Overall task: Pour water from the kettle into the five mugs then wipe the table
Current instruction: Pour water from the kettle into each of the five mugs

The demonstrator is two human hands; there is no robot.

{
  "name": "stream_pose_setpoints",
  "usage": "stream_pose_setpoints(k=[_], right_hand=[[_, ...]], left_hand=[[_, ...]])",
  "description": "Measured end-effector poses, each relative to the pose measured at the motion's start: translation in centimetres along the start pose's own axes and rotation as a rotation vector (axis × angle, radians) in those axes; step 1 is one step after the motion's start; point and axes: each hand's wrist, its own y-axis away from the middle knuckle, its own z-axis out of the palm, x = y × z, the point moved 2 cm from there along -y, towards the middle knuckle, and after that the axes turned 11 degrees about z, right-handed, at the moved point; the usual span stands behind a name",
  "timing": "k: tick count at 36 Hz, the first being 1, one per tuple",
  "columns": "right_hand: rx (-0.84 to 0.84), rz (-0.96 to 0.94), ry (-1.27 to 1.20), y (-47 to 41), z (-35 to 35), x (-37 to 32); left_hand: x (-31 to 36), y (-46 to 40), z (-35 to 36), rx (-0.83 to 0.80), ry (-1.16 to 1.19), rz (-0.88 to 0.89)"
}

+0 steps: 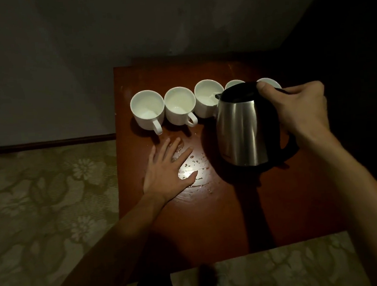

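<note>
A steel kettle (pixel 245 127) with a black lid is held above the red-brown table (pixel 223 219), and my right hand (pixel 302 109) is shut on its black handle. Its spout points left at the rim of the third white mug (pixel 206 96). The first mug (pixel 147 107) and second mug (pixel 180 104) stand left of it, with water in them. The fourth mug (pixel 233 83) and fifth mug (pixel 269 82) show only as rims behind the kettle and my thumb. My left hand (pixel 169 169) lies flat and open on the table by spilled droplets (pixel 196 162).
The table stands in a dark corner against a grey wall (pixel 128 23). A floral patterned floor (pixel 41 199) lies to the left and in front. The right side is in deep shadow.
</note>
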Motion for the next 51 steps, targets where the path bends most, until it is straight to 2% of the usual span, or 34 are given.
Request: stream_pose_setpoints(k=[12, 35, 51], right_hand=[[0.022, 0.059, 0.028, 0.0, 0.1, -0.2], [0.041, 0.05, 0.025, 0.9, -0.2, -1.1], [-0.017, 0.062, 0.028, 1.7, -0.2, -1.4]], left_hand=[[0.0, 0.0, 0.0, 0.013, -0.018, 0.0], [0.1, 0.0, -0.1, 0.004, 0.001, -0.002], [0.0, 0.0, 0.0, -0.011, -0.01, 0.001]])
